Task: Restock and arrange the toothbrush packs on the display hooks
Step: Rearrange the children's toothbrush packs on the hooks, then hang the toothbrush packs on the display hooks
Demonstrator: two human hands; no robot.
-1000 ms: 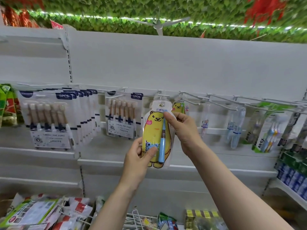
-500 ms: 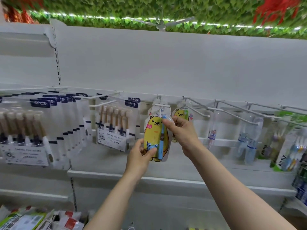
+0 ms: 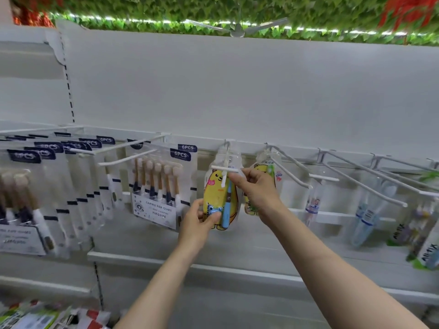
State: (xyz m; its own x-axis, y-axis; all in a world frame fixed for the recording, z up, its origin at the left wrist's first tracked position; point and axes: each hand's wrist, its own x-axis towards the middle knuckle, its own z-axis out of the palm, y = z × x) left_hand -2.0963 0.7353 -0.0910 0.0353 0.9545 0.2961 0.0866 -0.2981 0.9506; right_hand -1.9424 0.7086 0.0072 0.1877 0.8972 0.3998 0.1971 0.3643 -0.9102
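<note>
**Bear pack reaches the tip of its hook**

Both hands grip one yellow bear toothbrush pack (image 3: 219, 200). The left hand (image 3: 198, 220) pinches its lower edge, thumb pressed over the blue cartoon figure and fingers curled behind. The right hand (image 3: 255, 188) closes thumb and forefinger on the pack's clear top, right at the white crossbar at the front of the display hook (image 3: 224, 168). Neither hand holds anything else.

A second ago the pack was held lower and a little in front of the rack, with the right hand on its upper corner. Half a second ago it had risen toward the hook. Now its top sits level with the hook's tip, and the upturned white end shows against the bear's face. The view has also closed in on the rack. The pack's hang hole looks to be at or just over the tip, though clear plastic on white wire makes that hard to tell.

For the task, this pack is at the point of being hung, not yet seated back along the wire. A second bear pack (image 3: 263, 184) hangs on the next hook to the right, partly behind the right hand. The six-piece brush packs (image 3: 158, 186) fill the hooks on the left, and several wire hooks further right (image 3: 356, 176) stand nearly bare, so more restocking seems to remain.
</note>
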